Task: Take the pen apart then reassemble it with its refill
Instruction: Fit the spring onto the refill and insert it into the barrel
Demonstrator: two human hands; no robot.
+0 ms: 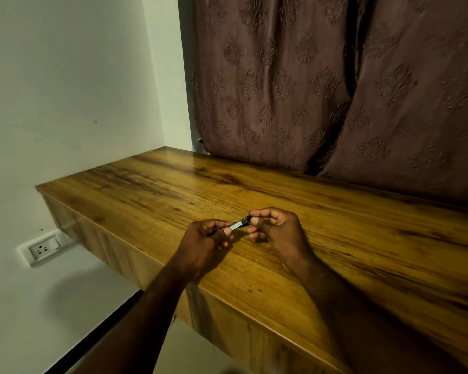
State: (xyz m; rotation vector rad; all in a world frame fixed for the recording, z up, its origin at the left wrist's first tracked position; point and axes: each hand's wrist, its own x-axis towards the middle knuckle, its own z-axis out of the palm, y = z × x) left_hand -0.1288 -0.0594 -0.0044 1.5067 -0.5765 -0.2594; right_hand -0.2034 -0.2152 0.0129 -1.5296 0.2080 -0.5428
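A dark pen (239, 223) with a pale label band spans the gap between my two hands, just above the wooden desk (335, 233). My left hand (207, 242) pinches the lower left end between thumb and fingers. My right hand (274, 229) pinches the upper right end at its fingertips. Most of the pen is hidden inside both grips; only a short middle stretch shows. No refill or loose part is visible.
The desk's front edge runs diagonally under my forearms. A brown patterned curtain (335, 85) hangs behind the desk. A white wall with a socket plate (42, 248) stands to the left, below desk level.
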